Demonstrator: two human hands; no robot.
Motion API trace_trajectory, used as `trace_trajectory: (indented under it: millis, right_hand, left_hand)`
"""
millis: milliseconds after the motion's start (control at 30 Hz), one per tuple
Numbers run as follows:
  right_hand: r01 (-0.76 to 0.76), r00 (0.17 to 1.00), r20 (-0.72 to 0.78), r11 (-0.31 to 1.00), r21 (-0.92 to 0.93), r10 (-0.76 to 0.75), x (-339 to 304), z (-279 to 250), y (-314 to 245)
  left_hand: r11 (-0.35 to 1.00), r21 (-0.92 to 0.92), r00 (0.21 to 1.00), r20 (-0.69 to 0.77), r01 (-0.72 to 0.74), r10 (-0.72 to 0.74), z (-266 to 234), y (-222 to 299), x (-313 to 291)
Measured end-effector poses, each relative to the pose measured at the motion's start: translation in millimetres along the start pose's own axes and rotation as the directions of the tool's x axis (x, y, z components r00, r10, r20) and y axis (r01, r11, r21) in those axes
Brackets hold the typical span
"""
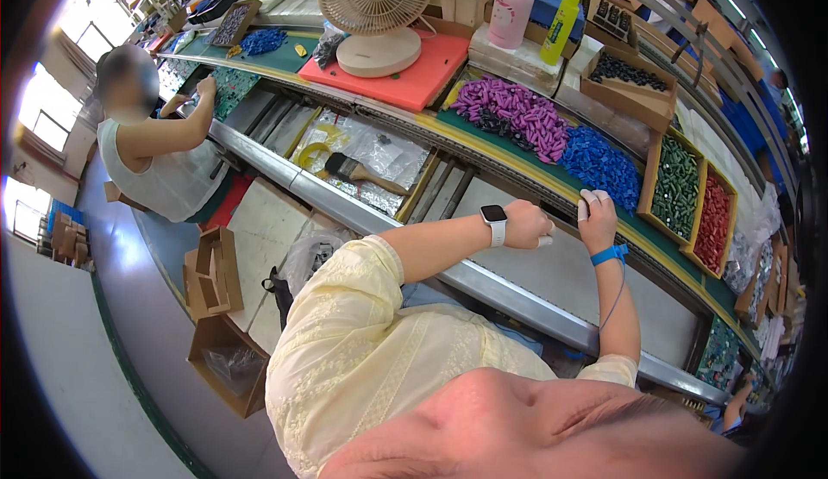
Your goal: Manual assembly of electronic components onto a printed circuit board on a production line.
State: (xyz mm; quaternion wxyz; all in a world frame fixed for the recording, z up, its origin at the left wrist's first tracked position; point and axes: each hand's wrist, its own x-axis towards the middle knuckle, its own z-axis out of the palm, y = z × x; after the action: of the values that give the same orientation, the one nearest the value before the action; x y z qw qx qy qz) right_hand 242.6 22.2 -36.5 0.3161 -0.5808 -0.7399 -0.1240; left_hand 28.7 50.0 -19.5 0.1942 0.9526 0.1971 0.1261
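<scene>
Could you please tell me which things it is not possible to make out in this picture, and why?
All in the head view:
What the left hand may hold: its curled fingers hide it.
What the right hand may pinch: too small, partly covered by its fingers.
What the co-worker's hands may hold: too small and far.
What the clear bag in the brown box may contain: its crumpled plastic hides it.
</scene>
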Motion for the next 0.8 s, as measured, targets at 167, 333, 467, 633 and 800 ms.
trace_trajectory:
  millis: [167, 333, 467, 633, 800]
  right_hand:
    - [0.016, 1.000, -0.011, 1.000, -0.006, -0.016, 1.8, 2.2, 0.2]
    - [0.019, 1.000, 0.002, 1.000, -0.002, -0.019, 1.4, 3.3, -0.2]
    - [0.030, 0.999, -0.012, 1.000, -0.010, -0.030, 1.0, 2.7, -0.6]
    - [0.038, 0.999, -0.009, 0.999, -0.017, -0.038, 0.5, 2.9, -0.1]
    - [0.029, 1.000, -0.007, 0.999, -0.020, -0.029, 0.8, 2.8, -1.4]
  left_hand:
    - [1.000, -0.016, 0.999, -0.027, -0.021, 0.021, 1.1, -3.0, -1.4]
    - [1.000, -0.024, 1.000, -0.023, -0.017, 0.016, -0.7, -2.8, -2.6]
    - [1.000, -0.021, 1.000, -0.013, -0.018, 0.017, -0.8, -1.9, -3.7]
    - [1.000, -0.026, 1.000, -0.013, -0.007, 0.007, 0.8, -2.7, -2.8]
    - [1.000, -0.028, 1.000, -0.021, -0.015, 0.014, 0.6, -3.1, -3.4]
